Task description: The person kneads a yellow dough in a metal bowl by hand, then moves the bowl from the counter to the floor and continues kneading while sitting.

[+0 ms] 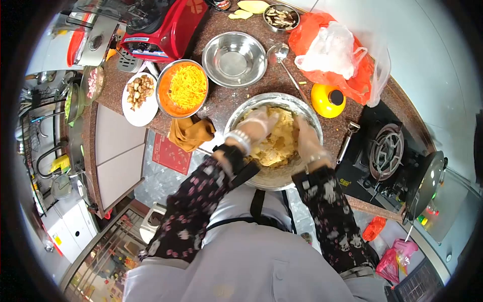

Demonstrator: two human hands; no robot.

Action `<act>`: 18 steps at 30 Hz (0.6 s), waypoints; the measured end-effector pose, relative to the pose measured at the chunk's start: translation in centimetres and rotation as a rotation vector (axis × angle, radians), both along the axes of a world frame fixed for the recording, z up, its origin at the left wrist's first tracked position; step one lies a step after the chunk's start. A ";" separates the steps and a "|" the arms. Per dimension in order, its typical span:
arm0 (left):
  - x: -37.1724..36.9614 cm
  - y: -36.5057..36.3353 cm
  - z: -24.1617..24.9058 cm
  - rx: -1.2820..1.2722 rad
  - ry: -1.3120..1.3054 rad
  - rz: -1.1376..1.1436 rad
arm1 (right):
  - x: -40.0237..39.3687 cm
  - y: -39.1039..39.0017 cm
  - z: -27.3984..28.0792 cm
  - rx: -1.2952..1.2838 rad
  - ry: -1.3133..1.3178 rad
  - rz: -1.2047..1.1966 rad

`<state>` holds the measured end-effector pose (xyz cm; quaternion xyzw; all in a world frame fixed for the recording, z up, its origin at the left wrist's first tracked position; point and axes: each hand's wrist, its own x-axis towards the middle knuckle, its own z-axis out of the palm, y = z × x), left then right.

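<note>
Two gloved hands, left hand (pixel 257 125) and right hand (pixel 306 141), half-curled in yellow dough (pixel 279 143) inside one steel bowl (pixel 271 178). Speckled brown worktop (pixel 226 98): three more bowls, one plate, kitchen.

A speckled brown stone desk (pixel 224 103) runs across the kitchen under bright, even light. At its right end sits a black gas stove (pixel 385 151), with a pale plain wall (pixel 427 60) rising behind it. Below the desk's near edge are light cabinet doors (pixel 118 156), and the floor (pixel 161 183) beneath is grey and glossy, with a red mat (pixel 171 153) lying on it. Far left, a sink with a curved tap (pixel 48 158) shows by a wire dish rack (pixel 32 121)
</note>
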<state>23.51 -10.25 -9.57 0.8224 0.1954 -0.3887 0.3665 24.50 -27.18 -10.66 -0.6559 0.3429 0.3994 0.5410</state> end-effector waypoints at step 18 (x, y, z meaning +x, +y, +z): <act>-7.8 -2.6 -0.9 0.078 -0.913 -0.487 | -5.6 -0.9 4.4 -0.396 -1.068 1.201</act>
